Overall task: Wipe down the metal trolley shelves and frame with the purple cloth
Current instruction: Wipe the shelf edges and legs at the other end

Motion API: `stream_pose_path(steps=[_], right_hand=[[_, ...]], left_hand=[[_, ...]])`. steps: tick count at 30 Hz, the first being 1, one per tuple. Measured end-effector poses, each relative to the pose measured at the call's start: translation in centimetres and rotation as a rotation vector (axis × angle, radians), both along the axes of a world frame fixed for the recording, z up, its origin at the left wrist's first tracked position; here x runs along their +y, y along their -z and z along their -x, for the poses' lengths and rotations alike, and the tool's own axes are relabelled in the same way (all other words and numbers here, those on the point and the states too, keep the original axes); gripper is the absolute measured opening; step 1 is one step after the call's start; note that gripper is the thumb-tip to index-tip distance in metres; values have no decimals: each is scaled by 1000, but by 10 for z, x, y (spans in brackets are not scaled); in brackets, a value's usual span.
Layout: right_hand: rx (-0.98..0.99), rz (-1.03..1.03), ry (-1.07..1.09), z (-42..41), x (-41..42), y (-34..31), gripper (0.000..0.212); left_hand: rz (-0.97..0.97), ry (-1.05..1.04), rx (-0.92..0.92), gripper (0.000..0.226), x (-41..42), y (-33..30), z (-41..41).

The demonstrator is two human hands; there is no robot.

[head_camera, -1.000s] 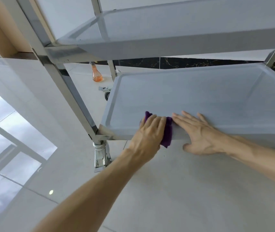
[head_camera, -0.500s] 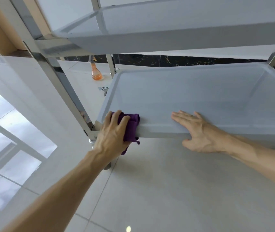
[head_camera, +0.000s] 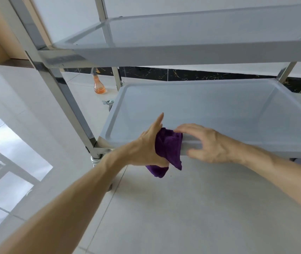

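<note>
Left hand point(head_camera: 147, 146) grips the purple cloth point(head_camera: 168, 149) at the lower shelf's point(head_camera: 219, 110) front edge — right hand point(head_camera: 205, 143), fingers relaxed, touches it.

Two bare forearms, no sleeves, watch or rings in sight; left hand point(head_camera: 147, 146) and right hand point(head_camera: 207, 144) ungloved, tendons showing along the backs.

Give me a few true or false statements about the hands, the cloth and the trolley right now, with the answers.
1. The left hand holds the purple cloth. True.
2. The cloth lies on the upper shelf. False: it is at the front edge of the lower shelf.
3. The right hand is beside the cloth. True.
4. The orange bottle stands on the lower shelf. False: it stands on the floor behind the trolley.
</note>
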State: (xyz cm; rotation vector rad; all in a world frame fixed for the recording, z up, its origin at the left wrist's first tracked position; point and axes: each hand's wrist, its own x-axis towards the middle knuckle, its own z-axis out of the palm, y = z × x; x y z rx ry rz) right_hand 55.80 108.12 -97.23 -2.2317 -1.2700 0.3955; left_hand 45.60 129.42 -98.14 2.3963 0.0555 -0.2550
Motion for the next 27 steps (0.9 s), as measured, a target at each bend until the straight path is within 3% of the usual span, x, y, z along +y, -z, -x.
stream_pose_path(steps=[4,7,9,13,17,23,27], right_hand=[[-147,51,-64,23,33,6,83],[-376,184,13,37,54,19,102],[-504,205,79,45,66,26,107],[-683,284,109,51,84,32,102],[-686,250,53,39,67,31,90],[-683,284,72,3,-32,20,89],[-736,438,108,-22,-107,10,92]], left_hand=[[516,-148,92,99,13,-15,-3],[662,-270,-24,83,17,-9,-1],[581,-366,-145,67,22,-1,3],[228,-543,-301,49,37,19,7],[-130,-376,-330,44,45,31,11],[-329,-201,-531,30,45,39,19],[-439,-155,-386,33,38,22,13]])
